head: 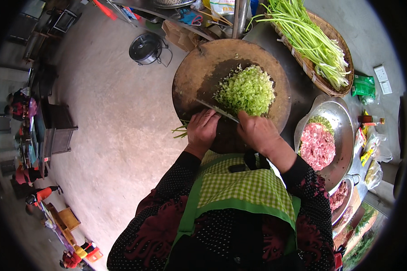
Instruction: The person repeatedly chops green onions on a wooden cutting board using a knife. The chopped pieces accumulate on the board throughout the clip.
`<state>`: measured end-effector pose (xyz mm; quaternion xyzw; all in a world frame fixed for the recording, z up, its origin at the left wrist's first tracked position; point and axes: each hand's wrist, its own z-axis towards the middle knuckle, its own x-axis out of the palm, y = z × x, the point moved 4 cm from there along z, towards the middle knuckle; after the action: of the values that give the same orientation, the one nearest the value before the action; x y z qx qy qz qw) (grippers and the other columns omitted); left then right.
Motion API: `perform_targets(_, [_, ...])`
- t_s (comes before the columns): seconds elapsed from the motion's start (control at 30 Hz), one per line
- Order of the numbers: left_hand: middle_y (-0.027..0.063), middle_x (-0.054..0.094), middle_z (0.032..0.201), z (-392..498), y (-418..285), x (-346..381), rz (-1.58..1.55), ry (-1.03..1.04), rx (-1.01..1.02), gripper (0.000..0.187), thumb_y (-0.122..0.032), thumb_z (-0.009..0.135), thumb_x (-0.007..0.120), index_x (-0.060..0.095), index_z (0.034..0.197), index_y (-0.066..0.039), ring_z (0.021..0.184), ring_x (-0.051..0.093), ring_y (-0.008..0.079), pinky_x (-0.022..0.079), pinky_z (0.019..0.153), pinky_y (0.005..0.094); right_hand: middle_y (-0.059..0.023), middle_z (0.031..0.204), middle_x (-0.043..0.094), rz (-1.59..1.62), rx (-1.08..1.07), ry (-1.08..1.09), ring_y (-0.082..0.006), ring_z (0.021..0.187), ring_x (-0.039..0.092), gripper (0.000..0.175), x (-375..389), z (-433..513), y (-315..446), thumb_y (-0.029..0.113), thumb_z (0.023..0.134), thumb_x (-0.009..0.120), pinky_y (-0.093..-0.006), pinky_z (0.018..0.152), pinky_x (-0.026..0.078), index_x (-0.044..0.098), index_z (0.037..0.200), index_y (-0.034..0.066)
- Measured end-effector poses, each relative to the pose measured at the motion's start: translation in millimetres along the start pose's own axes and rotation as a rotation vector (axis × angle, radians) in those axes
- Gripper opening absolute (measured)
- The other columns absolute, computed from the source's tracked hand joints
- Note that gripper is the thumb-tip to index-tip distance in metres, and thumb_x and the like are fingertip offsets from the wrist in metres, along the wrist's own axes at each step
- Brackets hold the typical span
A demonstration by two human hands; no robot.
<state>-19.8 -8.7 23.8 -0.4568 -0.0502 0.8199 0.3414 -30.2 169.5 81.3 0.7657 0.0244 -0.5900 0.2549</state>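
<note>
On a round wooden chopping block (190, 74), my right hand (257, 133) grips a knife (217, 109) whose blade points to the left. The blade stands beside the fingertips of my left hand (202, 130), which presses down on green stalks (180, 131). The stalks stick out past the left side of that hand, over the block's edge; the part under my fingers is hidden. Just beyond the blade lies a heap of finely chopped green stalks (249, 89). A dark wet patch surrounds the heap on the wood.
Whole green stalks (312, 47) fill a woven basket (346, 40) at the upper right. A metal basin (344, 135) on the right holds minced meat (317, 145) and chopped greens. A lidded pot (145, 49) stands on the floor. Several people are at the far left.
</note>
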Motion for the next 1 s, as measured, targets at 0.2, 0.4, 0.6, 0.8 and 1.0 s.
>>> perform_targets(0.2, [0.0096,0.073,0.101,-0.1,-0.6,1.7,0.019,-0.001,0.001,0.018,-0.003,0.08,0.071,0.075,0.097,-0.006,0.097,0.07,0.0303,0.053,0.081,0.0426,-0.019,0.073,0.07,-0.048,0.013,0.061,-0.0373,0.067,0.071,0.01,5.6,-3.0,0.3,0.016,0.095,0.05,-0.0485,0.062,0.059,0.055,0.097,0.0074])
perform_targets(0.4, [0.0092,0.073,0.103,1.1,-1.0,2.1,0.024,0.004,-0.007,0.015,-0.002,0.08,0.071,0.074,0.094,-0.006,0.096,0.07,0.0304,0.053,0.081,0.0422,-0.0194,0.074,0.07,0.023,0.014,0.021,-0.0382,0.069,0.072,0.011,27.2,26.7,9.8,0.017,0.096,0.05,-0.0496,0.063,0.059,0.056,0.097,0.0081])
perform_targets(0.6, [0.009,0.072,0.102,1.4,-2.2,-0.3,0.004,-0.029,-0.004,0.015,-0.001,0.079,0.071,0.074,0.092,-0.006,0.093,0.069,0.0305,0.054,0.079,0.0413,-0.0203,0.076,0.07,0.092,0.044,-0.057,-0.0382,0.073,0.072,0.015,11.2,21.9,1.4,0.022,0.096,0.052,-0.051,0.066,0.058,0.056,0.097,0.0074])
perform_targets(0.8, [0.0078,0.071,0.103,-1.6,-0.1,0.9,-0.013,-0.018,-0.002,0.017,-0.001,0.08,0.07,0.074,0.095,-0.006,0.094,0.069,0.029,0.054,0.08,0.0413,-0.0183,0.072,0.069,-0.043,0.0,0.007,-0.0364,0.068,0.072,0.012,0.1,-11.0,4.3,0.019,0.095,0.052,-0.0484,0.061,0.058,0.055,0.096,0.0082])
perform_targets(1.0, [0.0081,0.071,0.105,-4.3,1.7,3.8,-0.01,-0.019,-0.007,0.017,-0.002,0.081,0.069,0.073,0.097,-0.006,0.096,0.069,0.0284,0.054,0.081,0.0413,-0.0162,0.07,0.07,-0.036,-0.006,-0.013,-0.0338,0.064,0.072,0.011,25.4,16.2,14.7,0.015,0.097,0.047,-0.0463,0.057,0.059,0.055,0.096,0.0079])
